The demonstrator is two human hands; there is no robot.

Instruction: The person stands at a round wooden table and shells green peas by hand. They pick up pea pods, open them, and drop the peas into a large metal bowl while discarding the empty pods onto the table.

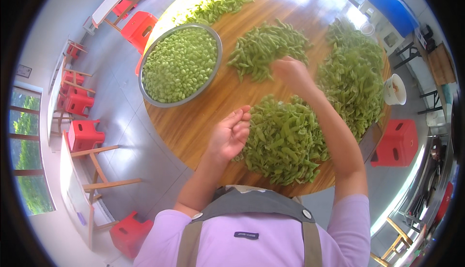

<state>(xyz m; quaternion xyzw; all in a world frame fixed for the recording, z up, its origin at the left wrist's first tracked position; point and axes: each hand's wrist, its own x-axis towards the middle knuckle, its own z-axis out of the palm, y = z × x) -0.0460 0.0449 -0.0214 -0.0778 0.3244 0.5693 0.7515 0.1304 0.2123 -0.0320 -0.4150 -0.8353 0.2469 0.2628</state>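
My left hand [232,132] is raised over the wooden table beside a heap of split green soybean pods [287,140]. Its fingers are curled towards the thumb, and whether a bean lies inside them cannot be made out. My right hand [290,70] reaches to the near edge of a pile of plump edamame pods [267,45]. Motion blurs it, and its fingertips are partly hidden. To the left, a round metal bowl [218,63] is filled with shelled green soybeans [180,63].
On the round wooden table [189,129] lie more pods at the far left [214,3] and a broad heap of pods [352,71] at right. A white paper cup [395,89] stands beyond that heap. Red plastic stools [397,141] surround the table.
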